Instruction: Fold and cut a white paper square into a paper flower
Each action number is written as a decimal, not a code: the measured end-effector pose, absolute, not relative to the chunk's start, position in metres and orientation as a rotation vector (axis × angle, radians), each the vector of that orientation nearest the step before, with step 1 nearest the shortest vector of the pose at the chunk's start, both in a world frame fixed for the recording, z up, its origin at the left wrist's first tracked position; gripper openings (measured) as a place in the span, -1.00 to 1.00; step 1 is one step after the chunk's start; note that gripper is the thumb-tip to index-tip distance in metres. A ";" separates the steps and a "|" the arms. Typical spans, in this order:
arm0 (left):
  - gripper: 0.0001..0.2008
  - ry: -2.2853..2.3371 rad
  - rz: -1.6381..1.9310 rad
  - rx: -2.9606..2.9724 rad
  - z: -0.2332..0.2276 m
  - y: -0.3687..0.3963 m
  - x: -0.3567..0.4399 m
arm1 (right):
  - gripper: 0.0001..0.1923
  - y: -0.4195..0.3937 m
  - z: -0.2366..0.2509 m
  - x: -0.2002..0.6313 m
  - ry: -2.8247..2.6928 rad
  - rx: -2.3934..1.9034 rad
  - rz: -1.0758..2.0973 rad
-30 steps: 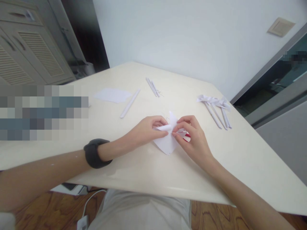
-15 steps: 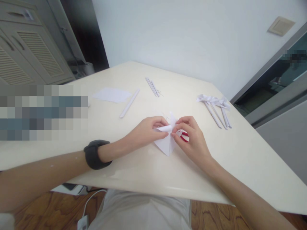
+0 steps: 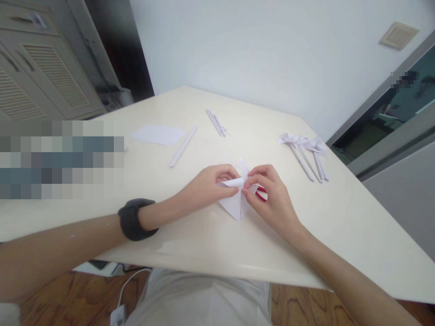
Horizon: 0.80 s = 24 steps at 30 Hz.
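The big cream table held everything. The left hand and right hand met at its middle, both pinching a small folded white paper. A tiny red thing peeked out beside the right hand.

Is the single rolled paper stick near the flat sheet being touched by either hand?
No: the rolled paper stick lies alone beyond both hands, which pinch the folded paper.

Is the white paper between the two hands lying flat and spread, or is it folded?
Folded. The white paper narrows to a point toward the person, and one flap curls up between the left hand and right hand.
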<state>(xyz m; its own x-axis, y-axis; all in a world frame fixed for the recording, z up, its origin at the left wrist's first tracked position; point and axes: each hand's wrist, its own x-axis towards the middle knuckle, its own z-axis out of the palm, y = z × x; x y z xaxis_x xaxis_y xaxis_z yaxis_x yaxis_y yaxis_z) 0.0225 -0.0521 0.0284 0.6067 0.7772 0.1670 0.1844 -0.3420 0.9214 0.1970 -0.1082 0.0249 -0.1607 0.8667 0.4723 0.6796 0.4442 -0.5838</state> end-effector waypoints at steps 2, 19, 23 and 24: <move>-0.86 0.765 0.762 1.856 0.027 -0.052 0.022 | -0.94 -0.108 0.025 0.197 -1.911 -1.306 0.299; -0.90 0.810 0.755 1.760 0.034 -0.051 0.020 | -0.90 -0.102 0.041 0.213 -1.763 -1.324 0.166; -0.88 0.848 0.772 1.728 0.036 -0.049 0.018 | -0.89 -0.095 0.048 0.228 -1.633 -1.383 0.508; -0.88 0.855 0.780 1.722 0.036 -0.049 0.018 | -0.88 -0.094 0.049 0.231 -1.595 -1.383 0.650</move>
<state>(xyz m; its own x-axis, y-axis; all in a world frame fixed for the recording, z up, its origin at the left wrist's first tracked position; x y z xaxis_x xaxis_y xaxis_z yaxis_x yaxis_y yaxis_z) 0.0179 -0.0486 0.0364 0.5386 0.8364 0.1017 0.1786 -0.2313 0.9564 0.2309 -0.0939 0.0486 0.0301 0.9578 0.2859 0.4848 0.2361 -0.8421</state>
